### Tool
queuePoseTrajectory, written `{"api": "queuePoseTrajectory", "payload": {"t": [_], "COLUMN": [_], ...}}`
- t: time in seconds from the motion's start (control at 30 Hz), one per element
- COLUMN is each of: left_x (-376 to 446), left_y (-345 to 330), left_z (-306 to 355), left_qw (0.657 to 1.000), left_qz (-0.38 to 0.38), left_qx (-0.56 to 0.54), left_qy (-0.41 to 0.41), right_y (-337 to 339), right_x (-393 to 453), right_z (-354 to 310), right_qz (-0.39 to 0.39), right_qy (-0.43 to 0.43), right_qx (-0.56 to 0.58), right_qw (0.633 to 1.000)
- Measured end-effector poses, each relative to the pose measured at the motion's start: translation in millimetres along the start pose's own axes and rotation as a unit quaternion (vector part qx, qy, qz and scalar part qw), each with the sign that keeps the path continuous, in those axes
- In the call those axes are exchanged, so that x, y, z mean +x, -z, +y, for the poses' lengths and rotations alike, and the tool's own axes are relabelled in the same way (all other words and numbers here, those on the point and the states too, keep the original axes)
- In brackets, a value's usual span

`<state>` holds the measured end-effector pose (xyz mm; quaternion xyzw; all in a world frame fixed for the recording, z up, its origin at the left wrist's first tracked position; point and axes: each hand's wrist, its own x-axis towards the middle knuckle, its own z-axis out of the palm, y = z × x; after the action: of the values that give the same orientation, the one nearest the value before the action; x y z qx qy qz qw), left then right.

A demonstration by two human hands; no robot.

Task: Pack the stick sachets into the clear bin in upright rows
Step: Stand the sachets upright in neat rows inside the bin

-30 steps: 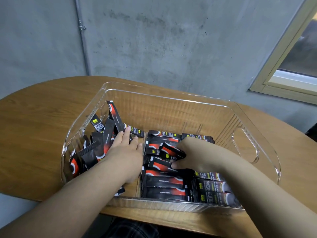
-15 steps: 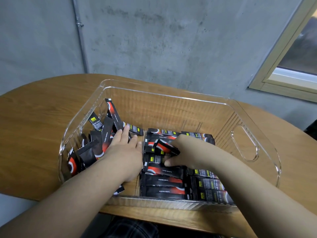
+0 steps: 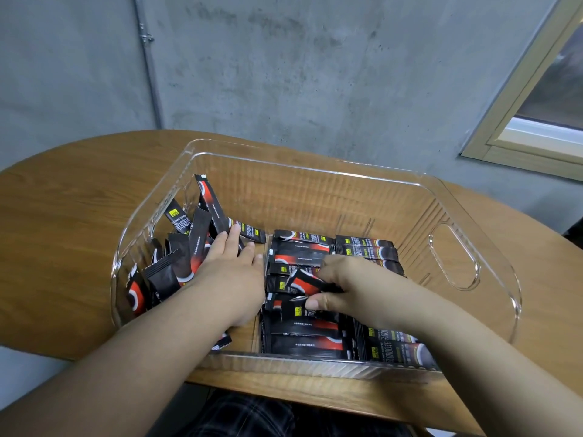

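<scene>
One sachet (image 3: 307,280) was pinched by the right hand (image 3: 344,285) above the rows (image 3: 303,337); the left hand (image 3: 232,279), flat-fingered, held nothing. The loose pile (image 3: 176,257) at nine o'clock in the bin (image 3: 454,260) could be toppled.

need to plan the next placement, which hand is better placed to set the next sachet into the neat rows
Right, most likely. The right hand already pinches a sachet directly above the packed rows, while the left hand lies with straight fingers on the loose pile at the clear bin's left side.

Both forearms bare, no sleeves; dark plaid garment (image 3: 239,414) at lap, below table edge.
</scene>
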<state>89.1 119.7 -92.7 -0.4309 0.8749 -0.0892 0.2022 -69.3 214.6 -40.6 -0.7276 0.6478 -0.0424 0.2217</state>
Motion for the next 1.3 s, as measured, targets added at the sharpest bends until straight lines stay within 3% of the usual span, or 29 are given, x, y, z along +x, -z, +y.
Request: {"api": "queuePoseTrajectory", "payload": {"t": [0.6,0.83,1.3], "left_x": [-1.2,-0.9,-4.2], "left_y": [0.4,1.6,4.0], "left_z": [-0.9,-0.8,-1.1], "left_qw": [1.0,1.0,1.0], "left_qz": [0.0,0.0,-0.005], "left_qx": [-0.009,-0.012,-0.003], "left_qy": [0.0,0.0,-0.003], "right_y": [-11.2,-1.9,-15.0], "right_x": [11.2,-1.3,-8.9], "right_z": [-14.0,-13.8,-19.9], "right_qz": [-0.005,0.064,-0.026], "right_qy": [-0.032,-0.046,-0.016], "right_qx": [-0.04,-0.049,0.031], "right_qw": [0.999,0.996,0.999]}}
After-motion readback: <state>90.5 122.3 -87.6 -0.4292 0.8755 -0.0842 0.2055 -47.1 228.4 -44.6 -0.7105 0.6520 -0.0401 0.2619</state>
